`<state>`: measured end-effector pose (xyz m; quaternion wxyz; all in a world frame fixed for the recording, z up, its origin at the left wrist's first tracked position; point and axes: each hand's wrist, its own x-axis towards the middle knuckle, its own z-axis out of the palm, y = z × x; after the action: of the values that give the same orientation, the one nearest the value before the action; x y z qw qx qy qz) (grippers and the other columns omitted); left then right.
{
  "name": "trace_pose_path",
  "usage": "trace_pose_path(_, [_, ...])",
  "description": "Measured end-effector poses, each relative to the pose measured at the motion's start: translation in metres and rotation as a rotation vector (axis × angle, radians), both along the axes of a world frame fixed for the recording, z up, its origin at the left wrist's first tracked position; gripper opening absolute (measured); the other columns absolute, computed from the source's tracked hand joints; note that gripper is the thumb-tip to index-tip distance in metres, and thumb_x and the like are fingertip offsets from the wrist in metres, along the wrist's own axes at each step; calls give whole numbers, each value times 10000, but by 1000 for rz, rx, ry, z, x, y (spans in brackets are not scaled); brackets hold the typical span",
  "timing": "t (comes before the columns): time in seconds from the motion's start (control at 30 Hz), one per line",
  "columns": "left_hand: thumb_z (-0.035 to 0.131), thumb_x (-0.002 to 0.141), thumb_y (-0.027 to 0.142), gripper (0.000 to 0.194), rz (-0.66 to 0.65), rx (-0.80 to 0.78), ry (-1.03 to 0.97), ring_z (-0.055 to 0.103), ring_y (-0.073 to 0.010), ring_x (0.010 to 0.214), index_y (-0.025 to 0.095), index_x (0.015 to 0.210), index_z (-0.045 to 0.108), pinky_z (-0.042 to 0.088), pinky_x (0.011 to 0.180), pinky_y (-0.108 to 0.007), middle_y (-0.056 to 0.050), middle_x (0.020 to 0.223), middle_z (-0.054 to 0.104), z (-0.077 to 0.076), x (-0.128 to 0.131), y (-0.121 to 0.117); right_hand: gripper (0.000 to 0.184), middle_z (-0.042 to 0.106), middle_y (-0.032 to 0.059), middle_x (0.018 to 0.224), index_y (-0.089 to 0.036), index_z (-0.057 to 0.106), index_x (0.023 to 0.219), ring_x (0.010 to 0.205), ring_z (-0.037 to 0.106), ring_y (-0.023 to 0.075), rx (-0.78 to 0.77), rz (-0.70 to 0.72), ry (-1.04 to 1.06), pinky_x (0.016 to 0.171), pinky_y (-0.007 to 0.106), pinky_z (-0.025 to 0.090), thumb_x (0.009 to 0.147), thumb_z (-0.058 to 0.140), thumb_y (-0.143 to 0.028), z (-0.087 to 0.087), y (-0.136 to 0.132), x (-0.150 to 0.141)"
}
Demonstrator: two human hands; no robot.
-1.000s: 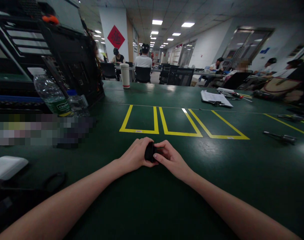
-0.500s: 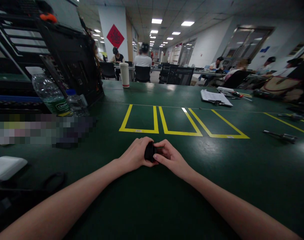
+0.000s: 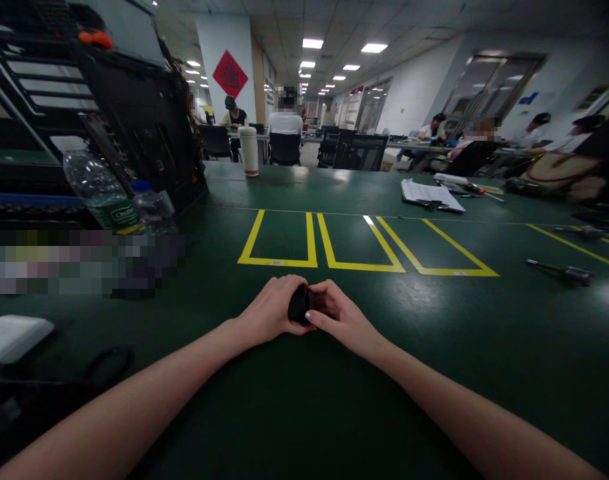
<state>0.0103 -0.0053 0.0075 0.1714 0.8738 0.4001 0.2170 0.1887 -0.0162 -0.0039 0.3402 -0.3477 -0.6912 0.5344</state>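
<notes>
Holding a small black object [image 3: 298, 307] at centre frame: the left hand [image 3: 269, 310] wraps it from the left, fingers curled around it; the right hand [image 3: 343, 320] pinches its right edge between thumb and fingertips. Cannot tell whether it touches the table [image 3: 304, 413].

Risks (judged): the right-hand grip looks shallow, so a pull or twist there might slip off; dark object on dark surface, so a dropped loose part, if any, would be hard to spot. Uneven force from the two hands could tilt it.

Writing: green label [image 3: 124, 215] on the bottle, upper left, white lettering unclear. Red diamond sign [image 3: 229, 74], top, bears a dark character, not legible. Tape tag [image 3: 277, 263], mid-frame, too small to read.
</notes>
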Motion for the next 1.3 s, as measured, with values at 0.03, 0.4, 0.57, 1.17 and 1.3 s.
trace_pose_path(0.03, [681,642,310,531,-9,7,0,511,-224,884,166,1063,391,428,745,-357,-70,1001,518,0,0,0,245,519,28,1020,-211,450,1000,967,527,175,1,5,17,831,355,454,777,553,-223,-1,0,0])
trace_pose_path(0.4, [677,651,349,549,-33,20,-15,504,-218,886,169,1076,379,419,747,-347,-68,1006,509,1,-1,-1,204,517,22,1019,-226,442,992,960,533,171,-21,-25,13,807,349,469,802,517,-233,1,-1,-1])
trace_pose_path(0.57, [676,653,344,537,-29,-3,-22,505,-218,882,173,1068,381,424,737,-346,-66,1007,507,3,-1,-1,215,506,26,1021,-225,448,1015,953,527,167,31,-12,-12,822,352,461,808,507,-221,1,-2,0])
trace_pose_path(1.17, [684,638,343,549,-19,5,-14,511,-220,868,157,1064,390,435,717,-347,-76,994,513,1,-1,-1,231,517,29,1020,-212,454,1010,969,523,171,16,4,-12,849,364,439,793,529,-237,-1,0,0])
trace_pose_path(1.3, [685,635,334,546,-7,-3,-2,512,-223,864,161,1060,389,435,719,-356,-75,993,512,0,-1,-1,251,498,23,1045,-223,444,995,990,517,171,21,16,27,846,360,445,772,558,-212,0,-2,0])
